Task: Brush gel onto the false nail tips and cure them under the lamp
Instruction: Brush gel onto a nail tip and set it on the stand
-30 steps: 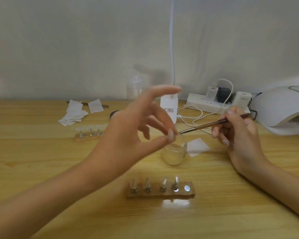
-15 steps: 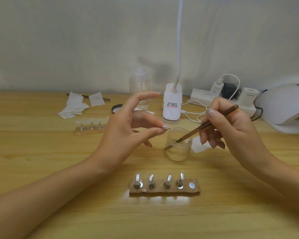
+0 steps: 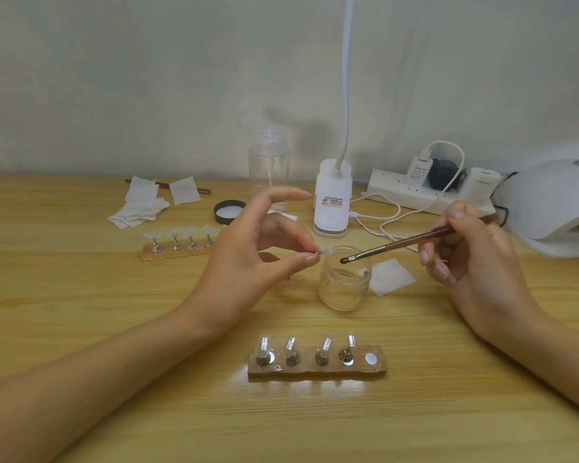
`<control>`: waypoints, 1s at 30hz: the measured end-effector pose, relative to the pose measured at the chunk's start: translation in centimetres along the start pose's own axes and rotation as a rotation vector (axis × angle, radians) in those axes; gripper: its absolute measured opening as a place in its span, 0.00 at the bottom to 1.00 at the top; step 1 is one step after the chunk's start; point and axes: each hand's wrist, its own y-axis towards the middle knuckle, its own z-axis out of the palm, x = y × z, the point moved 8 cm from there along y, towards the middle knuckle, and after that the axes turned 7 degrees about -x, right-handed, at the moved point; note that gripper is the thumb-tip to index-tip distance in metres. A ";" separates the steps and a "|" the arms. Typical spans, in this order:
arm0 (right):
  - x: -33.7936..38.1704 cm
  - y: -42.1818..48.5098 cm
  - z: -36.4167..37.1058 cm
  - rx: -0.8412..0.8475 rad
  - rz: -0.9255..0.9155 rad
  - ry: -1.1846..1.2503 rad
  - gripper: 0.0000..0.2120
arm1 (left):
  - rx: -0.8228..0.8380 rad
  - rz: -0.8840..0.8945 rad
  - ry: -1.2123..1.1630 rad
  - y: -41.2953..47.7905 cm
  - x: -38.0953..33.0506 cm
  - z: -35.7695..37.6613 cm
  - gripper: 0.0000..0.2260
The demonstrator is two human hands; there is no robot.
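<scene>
While the right hand (image 3: 472, 259) grips a brush (image 3: 398, 244), the left hand (image 3: 248, 262) pinches a seemingly clear tip (image 3: 324, 251).

The surface (image 3: 81, 295) is pale wood grain with a soft sheen. Near its front edge a rough-edged wooden block (image 3: 378, 368) carries shiny metal pegs (image 3: 346, 357). The jar (image 3: 343, 289) is clear glass. The brush (image 3: 401, 243) has a glossy brown handle. The lamp (image 3: 555, 202), at the right edge, is smooth white plastic.
</scene>
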 end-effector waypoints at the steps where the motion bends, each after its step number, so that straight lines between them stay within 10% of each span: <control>1: -0.1 0.0 -0.1 -0.009 0.008 0.019 0.17 | 0.001 -0.003 0.004 -0.1 0.1 0.0 0.25; 30: -0.2 -0.4 1.2 0.078 0.003 -0.008 0.10 | 0.038 0.112 0.099 -0.4 -0.3 0.6 0.23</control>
